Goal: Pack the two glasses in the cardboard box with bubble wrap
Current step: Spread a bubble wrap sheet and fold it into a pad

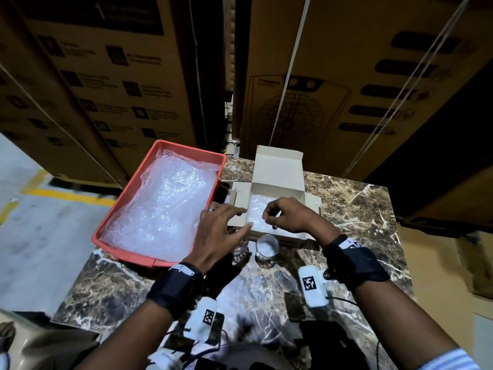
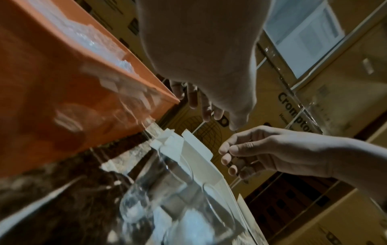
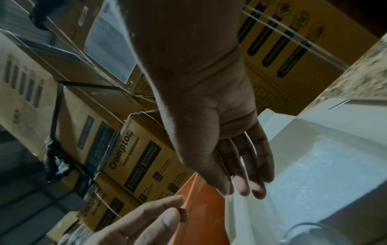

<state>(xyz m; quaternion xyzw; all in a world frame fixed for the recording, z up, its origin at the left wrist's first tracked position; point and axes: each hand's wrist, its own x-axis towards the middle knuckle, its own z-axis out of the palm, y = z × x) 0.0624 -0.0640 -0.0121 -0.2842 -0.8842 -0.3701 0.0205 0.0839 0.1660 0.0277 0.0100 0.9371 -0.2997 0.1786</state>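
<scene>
- Desk (image 1: pixel 346 209): dark marble-patterned top, carrying a cardboard box, an orange tray and two glasses.
- Cardboard box (image 1: pixel 277 172): small and pale, lid flap standing up at the far side, side flaps spread out. A sheet of bubble wrap (image 1: pixel 260 209) lies on its floor.
- Orange tray (image 1: pixel 128 188): sits left of the box, just beside it, and holds a loose heap of spare wrap (image 1: pixel 165 204).
- Two glasses: both stand upright on the desk at the near edge of the box, neither one inside it. Right glass (image 1: pixel 266 249) is in plain sight; left glass (image 1: pixel 241 251) is partly hidden beneath the left hand. In the left wrist view both appear close up and blurred.
- Left hand (image 1: pixel 221 231): hovers over the left side of the box with fingers extended and spread, the grip apart. Forefinger points toward the wrap in the box; whether it touches cannot be told. A ring shows on one finger.
- Right hand (image 1: pixel 288 214): hovers over the box interior, fingers loosely curled downward. The right wrist view shows the fingers long and relaxed above the wrap, the grip apart and holding nothing.
- Surroundings: large printed cartons (image 1: pixel 333 76) stacked behind the desk, bound with strapping.
</scene>
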